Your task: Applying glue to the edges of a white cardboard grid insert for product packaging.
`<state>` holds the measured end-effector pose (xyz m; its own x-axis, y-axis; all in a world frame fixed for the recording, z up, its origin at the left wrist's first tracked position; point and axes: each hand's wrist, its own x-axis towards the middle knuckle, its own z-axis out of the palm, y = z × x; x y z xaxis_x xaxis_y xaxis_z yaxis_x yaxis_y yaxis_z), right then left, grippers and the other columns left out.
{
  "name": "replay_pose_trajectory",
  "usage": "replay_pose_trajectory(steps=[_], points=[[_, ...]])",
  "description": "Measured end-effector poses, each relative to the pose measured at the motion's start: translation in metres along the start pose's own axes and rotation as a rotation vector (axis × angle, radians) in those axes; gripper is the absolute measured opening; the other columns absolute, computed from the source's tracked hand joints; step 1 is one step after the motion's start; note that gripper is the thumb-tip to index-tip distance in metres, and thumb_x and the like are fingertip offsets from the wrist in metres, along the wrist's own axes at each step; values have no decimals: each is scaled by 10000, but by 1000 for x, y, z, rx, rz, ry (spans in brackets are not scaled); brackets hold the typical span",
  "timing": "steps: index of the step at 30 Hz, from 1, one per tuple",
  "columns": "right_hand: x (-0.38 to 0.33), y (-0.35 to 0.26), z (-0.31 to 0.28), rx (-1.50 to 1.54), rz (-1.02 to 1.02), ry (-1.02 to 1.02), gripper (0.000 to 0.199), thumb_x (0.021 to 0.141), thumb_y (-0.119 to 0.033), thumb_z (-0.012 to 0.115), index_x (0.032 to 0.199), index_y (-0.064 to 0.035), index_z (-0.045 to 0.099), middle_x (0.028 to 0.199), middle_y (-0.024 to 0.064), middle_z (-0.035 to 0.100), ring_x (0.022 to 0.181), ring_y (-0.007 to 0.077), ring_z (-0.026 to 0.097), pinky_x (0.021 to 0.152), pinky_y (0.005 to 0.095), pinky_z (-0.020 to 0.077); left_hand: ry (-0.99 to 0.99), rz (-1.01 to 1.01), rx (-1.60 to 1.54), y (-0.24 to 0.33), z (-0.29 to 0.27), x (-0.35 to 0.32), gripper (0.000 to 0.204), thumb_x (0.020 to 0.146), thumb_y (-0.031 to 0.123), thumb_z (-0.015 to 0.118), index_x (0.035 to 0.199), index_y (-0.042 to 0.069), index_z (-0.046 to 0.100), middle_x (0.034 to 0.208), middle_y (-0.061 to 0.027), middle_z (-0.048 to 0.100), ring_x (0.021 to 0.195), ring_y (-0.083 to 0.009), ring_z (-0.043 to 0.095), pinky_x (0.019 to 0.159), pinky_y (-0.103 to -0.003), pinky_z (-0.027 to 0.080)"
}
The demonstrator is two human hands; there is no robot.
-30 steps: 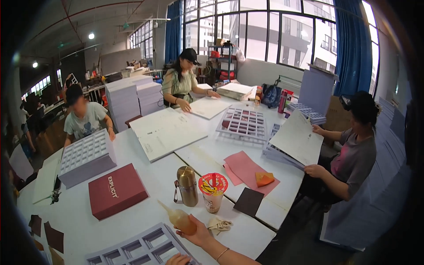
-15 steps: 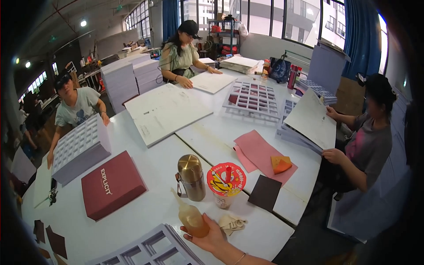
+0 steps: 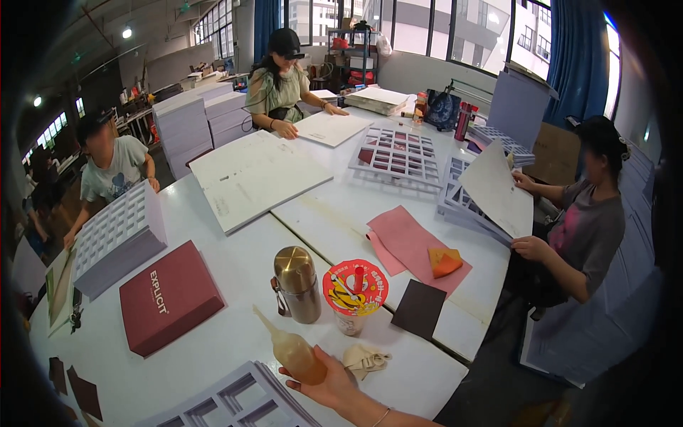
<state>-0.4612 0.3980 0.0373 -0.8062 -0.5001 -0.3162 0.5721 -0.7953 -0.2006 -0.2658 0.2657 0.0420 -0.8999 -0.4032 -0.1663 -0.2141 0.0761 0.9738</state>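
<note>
In my right hand (image 3: 324,381) is a translucent squeeze bottle (image 3: 297,356) with a long thin nozzle and amber liquid inside. My fingers wrap round its lower part, and the nozzle leans up and to the left. Below the bottle lies a stack of pale lilac grid frames (image 3: 242,398) with square openings, cut off by the lower edge. A crumpled beige cloth (image 3: 366,361) rests just right of my hand. Past the bottle stand a metal flask (image 3: 297,285) with a gold lid and a drink cup (image 3: 353,295) with a red patterned top. My left hand is out of view.
A maroon box (image 3: 171,299) lies to the left. Right of the cup are pink sheets (image 3: 409,242), an orange piece (image 3: 445,262) and a dark square (image 3: 420,307). Three co-workers sit round the white table, handling grid stacks and white panels (image 3: 260,178).
The squeeze bottle has tipped a little further left in my right hand. The whole view has shifted slightly. At the left, a co-worker's head has turned.
</note>
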Motion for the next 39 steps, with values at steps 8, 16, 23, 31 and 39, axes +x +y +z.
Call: replay_pose_trajectory(steps=[8,16,23,31,39], points=[[-1,0,2,-8,3,-3,489,940,-424,481,1308,-105,439,1290,117,494,1162,343,498,881,443,409,-51,-30,118,25,1,-1,193,927,92,575,1106,35,621,693,-5,590,553,-57,472,498,-206,395],[0,1,0,-21,-1,-30,481,942,-424,475,1308,-114,439,1294,108,492,1160,336,497,883,439,408,-135,-24,303,58,2,7,173,921,95,583,1074,28,626,682,-31,601,538,-74,488,490,-230,411],[0,0,1,-25,16,-4,487,942,-430,472,1309,-109,442,1296,102,495,1152,329,501,882,437,409,-557,-467,108,19,-30,35,345,948,196,524,1264,57,507,1258,-85,513,1190,-199,437,1058,-355,323],[0,1,-3,-28,-3,-42,502,942,-432,473,1320,-103,435,1296,108,499,1154,324,500,881,434,411,-587,-302,81,10,-35,28,380,940,188,538,1305,100,485,1249,-107,523,1181,-202,463,1045,-344,339],[-1,-1,0,-15,9,-5,515,920,-435,513,1310,-107,442,1290,120,499,1155,340,493,878,451,404,-428,-243,389,54,-14,21,367,886,288,622,1205,113,577,1179,-147,579,1108,-278,532,986,-361,402]])
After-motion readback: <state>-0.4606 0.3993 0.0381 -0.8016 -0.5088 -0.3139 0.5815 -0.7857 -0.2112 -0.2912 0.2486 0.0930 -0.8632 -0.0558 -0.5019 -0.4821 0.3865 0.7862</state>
